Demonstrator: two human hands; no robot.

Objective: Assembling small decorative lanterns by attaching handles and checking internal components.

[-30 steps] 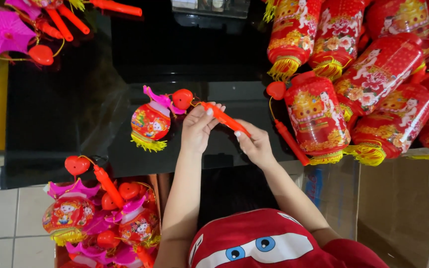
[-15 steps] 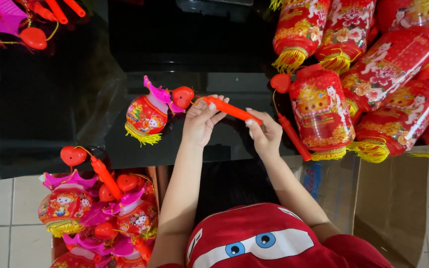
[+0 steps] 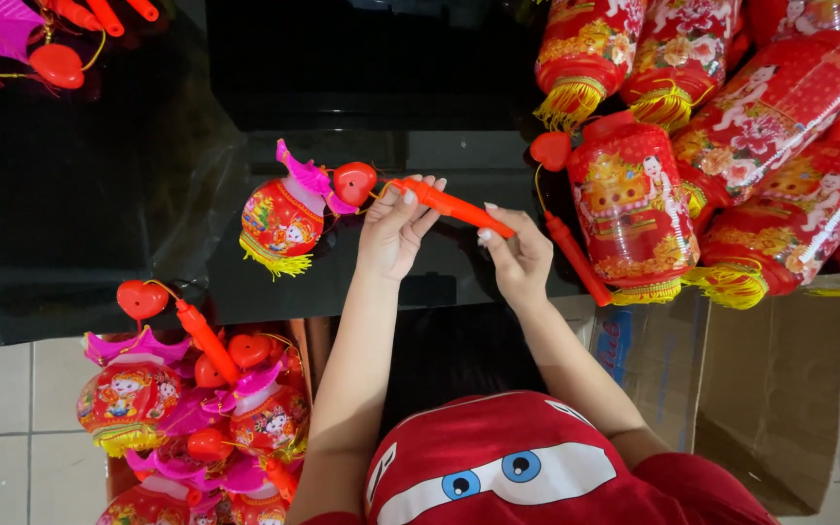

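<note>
Gripping one orange-red handle stick (image 3: 451, 205): left hand (image 3: 393, 233) closed round its upper end, right hand (image 3: 519, 257) pinching its lower end. Beyond the left hand, on the black glass table (image 3: 99, 224): small round red lantern (image 3: 282, 220) with pink top and red heart piece (image 3: 354, 182). Right of the right hand: heap of tall red lanterns (image 3: 731, 126). Below the left forearm: box of small lanterns (image 3: 196, 418).

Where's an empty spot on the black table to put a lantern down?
The black table is bare left of the small round lantern, below the pink and red toys in the far left corner. The far middle strip is bare too. The right side is crowded with tall red lanterns.
</note>
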